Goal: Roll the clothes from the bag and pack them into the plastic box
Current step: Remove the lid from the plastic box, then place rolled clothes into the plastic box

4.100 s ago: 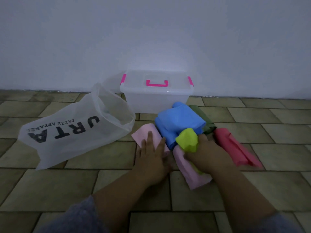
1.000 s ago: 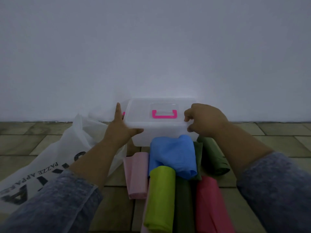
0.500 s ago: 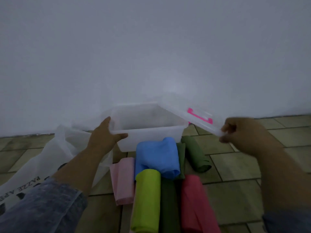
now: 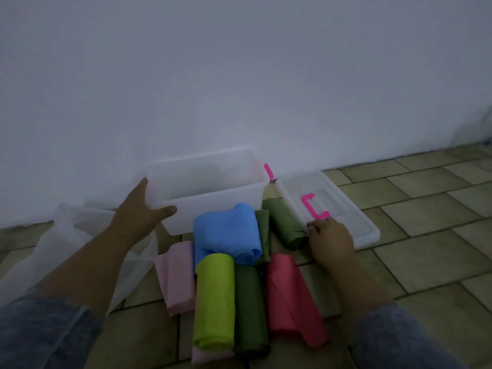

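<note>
The clear plastic box (image 4: 213,194) stands open and empty against the wall. My left hand (image 4: 138,213) rests on its front left corner, finger and thumb straight along the walls. Its lid (image 4: 351,217), with a pink handle, lies flat on the floor to the right of the box. My right hand (image 4: 330,239) curls its fingers over the lid's near edge. In front of the box lie several rolled clothes: a blue roll (image 4: 226,233), a lime roll (image 4: 215,299), a pale pink roll (image 4: 175,275), a dark green roll (image 4: 250,307), an olive roll (image 4: 286,225) and a red roll (image 4: 292,296).
The translucent white bag (image 4: 80,249) lies crumpled on the floor at the left, partly under my left forearm. A white wall (image 4: 239,89) runs right behind the box. Tiled floor (image 4: 426,249) stretches to the right of the lid.
My right hand lifted the lid off the box, swung it to the right and laid it flat on the floor. My left hand stayed on the box's corner.
</note>
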